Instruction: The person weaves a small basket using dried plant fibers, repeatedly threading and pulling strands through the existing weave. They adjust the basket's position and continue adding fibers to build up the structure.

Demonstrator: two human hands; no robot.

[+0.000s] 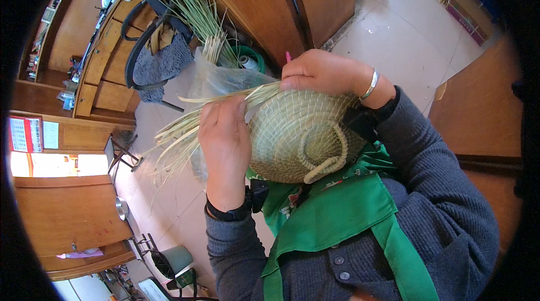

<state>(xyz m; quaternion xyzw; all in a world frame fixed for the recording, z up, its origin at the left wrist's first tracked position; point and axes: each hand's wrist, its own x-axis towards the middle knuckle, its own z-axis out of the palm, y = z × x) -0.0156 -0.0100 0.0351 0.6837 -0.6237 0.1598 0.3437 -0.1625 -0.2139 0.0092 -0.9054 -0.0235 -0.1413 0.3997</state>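
Observation:
A coiled straw basket (274, 132), with pale stitching in rings, rests against my green apron (333, 216). A looped, coiled handle (342, 142) lies on its facing side. My left hand (225, 136) grips a bundle of loose straw strands (179, 130) that fans out to the left. The strands run on to the basket's upper rim, where my right hand (318, 72) pinches them against the edge. A small pink tip (288, 57) sticks up beside the right fingers; the rest of it is hidden.
Clear plastic sheeting (223, 81) hangs behind the strands. Beyond it are a green tub (257, 58) with a thread spool (248, 63), a bunch of green straw (198, 14) and a chair with a grey fleecy cover (162, 62). A wooden cabinet (270, 1) stands ahead.

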